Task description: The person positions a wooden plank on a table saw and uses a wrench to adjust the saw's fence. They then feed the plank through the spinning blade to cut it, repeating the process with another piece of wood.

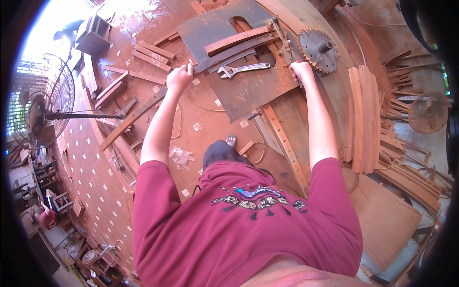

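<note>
My left hand (180, 77) is closed at the near left end of a dark metal bar (239, 50) lying across a grey saw table (244, 98). My right hand (302, 72) is closed around a slim tool with a bit of red on it; its kind is mostly hidden by the fingers. Just beyond that hand, a metal clamp fitting (281, 31) sits at the bar's far right end. An adjustable wrench (244, 69) rests on the table between my hands, beside a steel ruler (232, 61). A wooden strip (239, 40) lies along the bar.
A toothed circular saw blade (318, 50) stands right of my right hand. Stacked boards (364, 119) are farther right. Cut wood strips (150, 57) lie on the floor at left, near a standing fan (40, 107). A crumpled plastic glove (180, 158) lies near my foot.
</note>
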Tool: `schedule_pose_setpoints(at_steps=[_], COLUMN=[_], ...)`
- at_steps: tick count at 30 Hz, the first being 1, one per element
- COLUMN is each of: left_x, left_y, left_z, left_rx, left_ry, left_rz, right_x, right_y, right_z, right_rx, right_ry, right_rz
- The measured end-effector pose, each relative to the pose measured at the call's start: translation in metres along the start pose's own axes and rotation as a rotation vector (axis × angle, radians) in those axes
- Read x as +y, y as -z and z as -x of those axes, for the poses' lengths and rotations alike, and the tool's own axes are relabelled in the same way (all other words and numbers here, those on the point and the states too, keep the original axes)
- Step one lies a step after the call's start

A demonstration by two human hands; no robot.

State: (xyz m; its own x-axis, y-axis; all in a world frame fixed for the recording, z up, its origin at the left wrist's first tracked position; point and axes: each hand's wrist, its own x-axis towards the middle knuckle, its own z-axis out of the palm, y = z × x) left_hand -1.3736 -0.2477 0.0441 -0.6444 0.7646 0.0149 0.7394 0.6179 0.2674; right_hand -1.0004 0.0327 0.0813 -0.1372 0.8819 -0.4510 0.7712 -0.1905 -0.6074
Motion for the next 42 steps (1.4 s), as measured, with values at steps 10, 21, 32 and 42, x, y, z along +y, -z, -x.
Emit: schedule_pose_setpoints(at_steps=[10,21,32,42], left_x=[0.004,0.020,0.084,0.172], left_y=[0.000,-0.009,-0.020,-0.038], left_z=[-0.001,0.061,0.216,0.316], left_rx=[-0.021,-0.031,0.026,0.249], left_ry=[0.000,0.013,-0.013,-0.606], left_rz=[-0.006,-0.010,-0.008,0.172], right_x=[0.020,0.073,0.192,0.309], right_y=[-0.003,0.017,0.075,0.121], right_z=[-0.017,0.018,0.122,0.188], right_rx=[-0.073,-0.042,0.014,0.012], right_ry=[0.092,0.106,0.113,0.119], right_rz=[-0.259,-0.173,-0.192,-0.182])
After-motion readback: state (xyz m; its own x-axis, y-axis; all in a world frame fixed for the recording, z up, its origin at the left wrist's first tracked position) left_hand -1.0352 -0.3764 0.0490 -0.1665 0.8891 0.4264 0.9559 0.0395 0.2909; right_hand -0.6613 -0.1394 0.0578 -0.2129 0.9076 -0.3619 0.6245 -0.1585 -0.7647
